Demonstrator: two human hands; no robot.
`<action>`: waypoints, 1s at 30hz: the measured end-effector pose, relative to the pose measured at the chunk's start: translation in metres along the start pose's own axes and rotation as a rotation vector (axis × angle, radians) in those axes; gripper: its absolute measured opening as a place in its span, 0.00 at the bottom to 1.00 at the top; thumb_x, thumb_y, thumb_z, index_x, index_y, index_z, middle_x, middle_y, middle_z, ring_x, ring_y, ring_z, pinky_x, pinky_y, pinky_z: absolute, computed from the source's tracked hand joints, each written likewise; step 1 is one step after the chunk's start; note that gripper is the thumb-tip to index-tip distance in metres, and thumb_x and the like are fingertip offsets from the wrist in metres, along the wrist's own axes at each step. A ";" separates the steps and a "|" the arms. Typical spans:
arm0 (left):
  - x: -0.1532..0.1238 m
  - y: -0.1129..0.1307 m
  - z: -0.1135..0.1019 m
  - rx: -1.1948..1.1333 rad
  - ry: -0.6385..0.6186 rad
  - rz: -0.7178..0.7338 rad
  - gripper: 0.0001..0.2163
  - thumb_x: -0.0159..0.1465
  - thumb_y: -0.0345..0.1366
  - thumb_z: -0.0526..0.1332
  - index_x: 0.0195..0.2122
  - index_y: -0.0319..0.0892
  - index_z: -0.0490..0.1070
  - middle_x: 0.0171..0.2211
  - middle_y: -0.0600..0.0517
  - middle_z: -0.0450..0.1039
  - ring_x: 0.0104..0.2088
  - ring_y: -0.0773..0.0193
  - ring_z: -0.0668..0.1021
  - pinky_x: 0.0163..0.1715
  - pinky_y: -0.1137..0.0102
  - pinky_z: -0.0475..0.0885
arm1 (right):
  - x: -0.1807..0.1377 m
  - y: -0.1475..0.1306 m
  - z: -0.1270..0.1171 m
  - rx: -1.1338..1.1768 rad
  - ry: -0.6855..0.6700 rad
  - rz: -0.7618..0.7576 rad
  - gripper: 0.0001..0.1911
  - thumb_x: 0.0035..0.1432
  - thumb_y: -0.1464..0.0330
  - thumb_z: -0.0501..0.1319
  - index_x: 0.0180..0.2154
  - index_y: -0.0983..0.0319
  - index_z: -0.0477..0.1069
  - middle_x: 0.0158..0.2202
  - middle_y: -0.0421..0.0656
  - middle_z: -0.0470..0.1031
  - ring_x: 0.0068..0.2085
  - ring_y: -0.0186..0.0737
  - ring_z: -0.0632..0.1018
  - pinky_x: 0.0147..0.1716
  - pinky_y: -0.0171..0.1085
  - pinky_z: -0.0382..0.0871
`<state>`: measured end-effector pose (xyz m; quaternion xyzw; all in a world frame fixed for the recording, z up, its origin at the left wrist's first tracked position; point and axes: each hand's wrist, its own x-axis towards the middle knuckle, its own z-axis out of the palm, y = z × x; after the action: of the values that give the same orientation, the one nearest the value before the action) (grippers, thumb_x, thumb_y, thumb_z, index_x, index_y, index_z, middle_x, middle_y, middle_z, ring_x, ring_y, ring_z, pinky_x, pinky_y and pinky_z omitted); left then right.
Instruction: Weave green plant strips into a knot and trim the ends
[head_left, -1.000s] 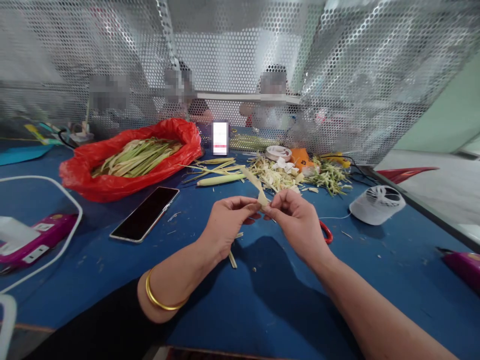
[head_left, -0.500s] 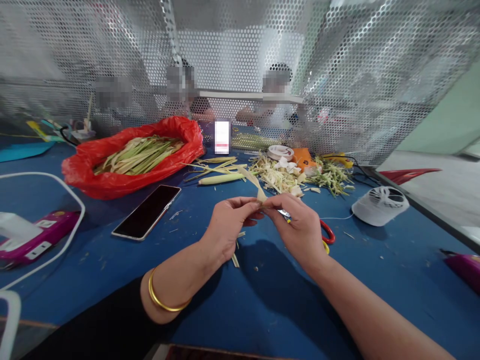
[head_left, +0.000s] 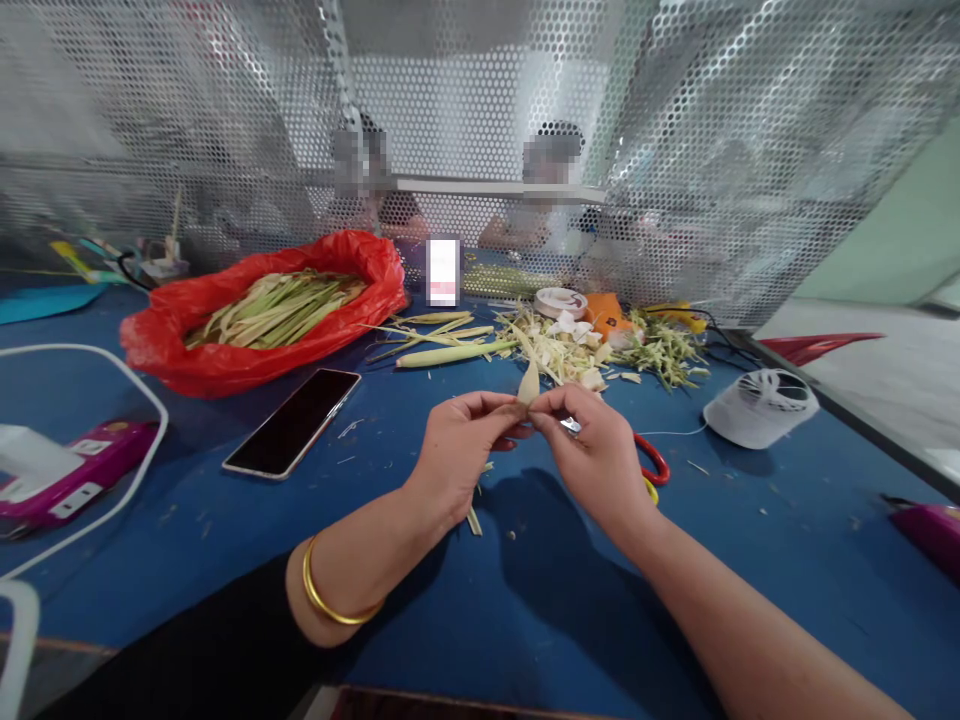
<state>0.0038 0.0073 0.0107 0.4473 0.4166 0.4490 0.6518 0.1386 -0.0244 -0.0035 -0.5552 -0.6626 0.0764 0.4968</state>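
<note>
A pale, dry leaf strip (head_left: 529, 383) stands up between my two hands over the middle of the blue table. My left hand (head_left: 471, 440) pinches its lower end with thumb and fingers. From the other side, the thumb and forefinger of my right hand (head_left: 589, 440) pinch the same spot, fingertips nearly touching. The strip's very bottom is hidden by my fingers. Scissors with red and yellow handles (head_left: 654, 462) lie partly behind my right hand. Beyond the strip are a pale green stalk (head_left: 450, 355) and a heap of shredded leaf scraps (head_left: 559, 350).
A red plastic bag (head_left: 262, 365) of long leaves stands left, with a phone (head_left: 294, 425) before it. A white thread spool (head_left: 760, 410) sits right. Purple power strips (head_left: 94, 468) and a white cable lie at the sides. People sit behind a perforated metal screen (head_left: 450, 110).
The leaf strip, which leaned to the left half a second ago, now stands more upright and shows a broader, pointed face. Both hands keep their pinch in nearly the same place.
</note>
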 end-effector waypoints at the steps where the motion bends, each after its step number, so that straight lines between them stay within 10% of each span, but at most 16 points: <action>1: 0.000 0.000 0.000 0.023 -0.003 0.024 0.07 0.51 0.36 0.69 0.28 0.38 0.76 0.24 0.51 0.78 0.27 0.68 0.79 0.28 0.76 0.69 | 0.000 0.000 0.000 0.025 0.006 0.040 0.05 0.57 0.75 0.58 0.30 0.61 0.69 0.29 0.40 0.72 0.32 0.38 0.73 0.33 0.36 0.66; 19: 0.001 0.002 -0.004 -0.063 -0.021 -0.073 0.07 0.50 0.33 0.69 0.30 0.38 0.76 0.26 0.49 0.78 0.30 0.65 0.79 0.32 0.72 0.69 | -0.002 0.003 -0.001 -0.067 0.045 -0.151 0.07 0.61 0.71 0.57 0.34 0.56 0.73 0.37 0.43 0.73 0.40 0.42 0.74 0.41 0.43 0.67; 30: -0.001 -0.005 0.001 0.059 0.037 0.134 0.06 0.50 0.36 0.69 0.27 0.38 0.78 0.26 0.50 0.78 0.30 0.65 0.78 0.36 0.70 0.72 | 0.000 -0.003 0.002 0.206 0.053 0.221 0.03 0.54 0.71 0.61 0.28 0.61 0.73 0.27 0.39 0.76 0.30 0.37 0.74 0.32 0.37 0.67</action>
<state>0.0054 0.0057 0.0066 0.4850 0.4107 0.4872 0.5990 0.1349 -0.0247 -0.0024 -0.5728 -0.5727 0.1835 0.5570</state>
